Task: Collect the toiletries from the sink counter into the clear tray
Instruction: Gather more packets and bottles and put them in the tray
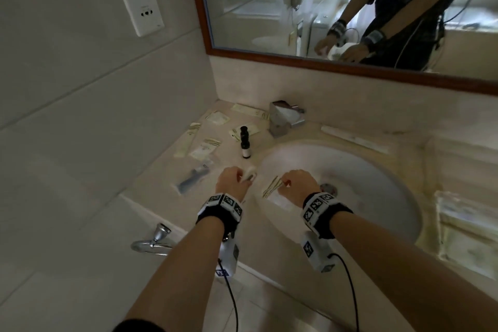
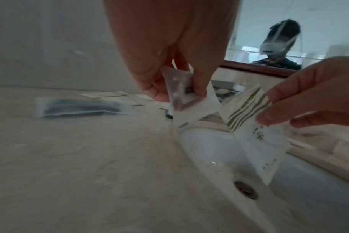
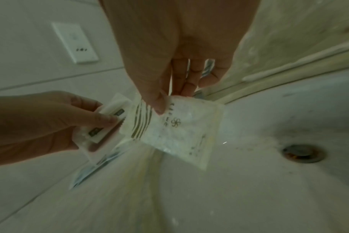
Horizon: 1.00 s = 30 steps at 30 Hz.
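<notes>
I am holding two things over the near lip of the basin: my left hand (image 1: 231, 180) is pinching a small white packet (image 2: 191, 108) between thumb and fingertips, and my right hand (image 1: 298, 186) is pinching a striped sachet (image 3: 175, 129) by its top edge, thumb pressed on the olive stripes, so most of it is hanging free below my grip. That loose hang is what is worrying me: the sachet is dangling right above the sink bowl (image 1: 377, 186) and its drain (image 1: 327, 188), and a thin pinch on slick wrapping could be slipping as I swing it across, dropping it into the basin. The left packet looks folded or crumpled in my fingers, though the blur is making it hard for me to say how securely it is sitting. The clear tray (image 1: 469, 226) is lying at the right edge of the frame, across the bowl from both hands, so I am facing a carry over open basin. More toiletries are waiting on the worktop (image 1: 151, 183) in the centre-left of the frame: flat sachets, a dark item in a clear bag (image 1: 194, 174), and an upright dark bottle (image 1: 245, 142) that a careless sweep of my left hand could be knocking over. A long wrapped stick (image 1: 355, 141) is lying behind the bowl.
</notes>
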{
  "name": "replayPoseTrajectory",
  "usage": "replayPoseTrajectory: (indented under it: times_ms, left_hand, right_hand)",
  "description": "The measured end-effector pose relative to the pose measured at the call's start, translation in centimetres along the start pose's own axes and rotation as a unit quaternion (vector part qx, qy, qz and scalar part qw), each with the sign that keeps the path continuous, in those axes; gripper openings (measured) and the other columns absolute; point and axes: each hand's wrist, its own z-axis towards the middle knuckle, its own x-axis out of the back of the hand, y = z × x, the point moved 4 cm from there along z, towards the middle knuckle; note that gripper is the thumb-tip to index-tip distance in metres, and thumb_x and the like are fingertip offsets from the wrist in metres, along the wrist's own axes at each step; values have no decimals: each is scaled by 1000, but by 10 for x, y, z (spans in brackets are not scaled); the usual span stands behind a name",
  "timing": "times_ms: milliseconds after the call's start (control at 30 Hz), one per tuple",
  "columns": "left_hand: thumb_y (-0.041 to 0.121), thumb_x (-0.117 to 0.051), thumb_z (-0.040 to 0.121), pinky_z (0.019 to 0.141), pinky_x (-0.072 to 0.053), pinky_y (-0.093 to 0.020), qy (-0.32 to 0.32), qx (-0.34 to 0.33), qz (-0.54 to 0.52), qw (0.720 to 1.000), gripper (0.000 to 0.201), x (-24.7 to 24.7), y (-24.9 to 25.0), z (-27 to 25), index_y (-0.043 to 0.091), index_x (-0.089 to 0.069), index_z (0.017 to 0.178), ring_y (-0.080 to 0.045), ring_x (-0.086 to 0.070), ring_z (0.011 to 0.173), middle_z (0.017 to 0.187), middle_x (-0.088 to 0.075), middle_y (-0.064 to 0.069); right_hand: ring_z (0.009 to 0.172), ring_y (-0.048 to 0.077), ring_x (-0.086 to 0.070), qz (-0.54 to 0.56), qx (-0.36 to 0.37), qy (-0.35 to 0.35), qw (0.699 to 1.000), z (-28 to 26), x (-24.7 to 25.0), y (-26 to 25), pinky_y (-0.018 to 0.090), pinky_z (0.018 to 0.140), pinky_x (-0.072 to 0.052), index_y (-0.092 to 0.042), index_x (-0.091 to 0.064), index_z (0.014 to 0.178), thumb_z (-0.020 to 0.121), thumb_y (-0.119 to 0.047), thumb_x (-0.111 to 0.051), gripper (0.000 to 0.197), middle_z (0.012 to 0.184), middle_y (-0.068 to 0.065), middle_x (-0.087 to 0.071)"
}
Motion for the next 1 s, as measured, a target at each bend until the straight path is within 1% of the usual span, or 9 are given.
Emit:
replayPoseTrajectory:
  times_ms: [167, 300, 367, 467, 533, 600, 733, 867, 1000]
  left_hand:
    - [24, -66, 85, 77, -38, -26, -52, -92, -31, 994, 24, -51, 95, -15, 6, -61, 101, -24, -56, 92, 99, -59, -10]
    - [23, -64, 87, 73, -36, -22, -114, -156, -19, 981, 20, -101, 173, -40, 10, -60, 102, -18, -50, 84, 93, -55, -2]
    - [20, -61, 89, 73, -41, -23, -144, -170, -20, 975, 23, -127, 209, -58, 11, -61, 110, -22, -57, 86, 100, -60, -3]
    - [18, -53, 93, 83, -51, -25, -184, -200, -14, 962, 27, -169, 253, -85, 16, -60, 120, -29, -66, 99, 117, -67, -7]
    - [18, -47, 96, 94, -52, -35, -208, -232, 6, 950, 27, -194, 275, -104, 20, -60, 120, -30, -67, 100, 119, -67, -8]
    - [17, -43, 98, 103, -45, -43, -223, -256, 33, 940, 31, -216, 294, -120, 23, -60, 122, -29, -64, 107, 123, -65, -6]
    - [10, -39, 98, 107, -31, -42, -213, -282, 89, 931, 35, -254, 320, -140, 24, -62, 120, -26, -54, 118, 126, -62, -4]
    - [13, -35, 98, 101, -32, -43, -267, -271, 168, 909, 37, -287, 324, -154, 33, -60, 117, -34, -44, 122, 137, -50, -3]
    - [12, -31, 99, 109, -27, -47, -297, -278, 258, 876, 43, -297, 321, -164, 37, -54, 125, -35, -37, 128, 141, -42, -7]
  right_hand:
    - [96, 28, -64, 27, -38, 73, 996, -38, 58, 90, 24, 72, -41, -6, -71, 102, 96, -21, -49, 28, 104, 12, -71]
    - [90, 32, -65, 11, -89, 121, 989, -79, 101, 173, 31, 72, -48, -2, -70, 99, 98, -16, -43, 31, 99, 16, -71]
    - [87, 32, -65, -2, -121, 128, 984, -102, 116, 216, 31, 69, -46, -1, -69, 96, 98, -14, -41, 31, 97, 17, -70]
    - [94, 31, -63, -28, -167, 135, 976, -139, 132, 274, 30, 72, -45, -7, -69, 99, 98, -15, -40, 30, 102, 14, -69]
    - [100, 31, -60, -48, -187, 137, 972, -162, 138, 304, 35, 80, -49, -11, -69, 102, 98, -15, -40, 30, 106, 12, -67]
    - [102, 31, -59, -60, -206, 133, 968, -180, 141, 329, 38, 84, -51, -15, -68, 106, 98, -17, -40, 30, 109, 11, -66]
    - [101, 32, -63, -72, -227, 103, 966, -204, 143, 365, 38, 86, -53, -18, -67, 113, 98, -17, -40, 32, 113, 12, -67]
    - [106, 31, -63, -70, -246, 40, 966, -218, 132, 387, 38, 90, -53, -18, -65, 120, 97, -13, -40, 34, 120, 10, -66]
    - [108, 30, -63, -59, -257, -19, 964, -223, 117, 400, 33, 91, -51, -17, -65, 121, 96, -10, -41, 36, 122, 11, -65]
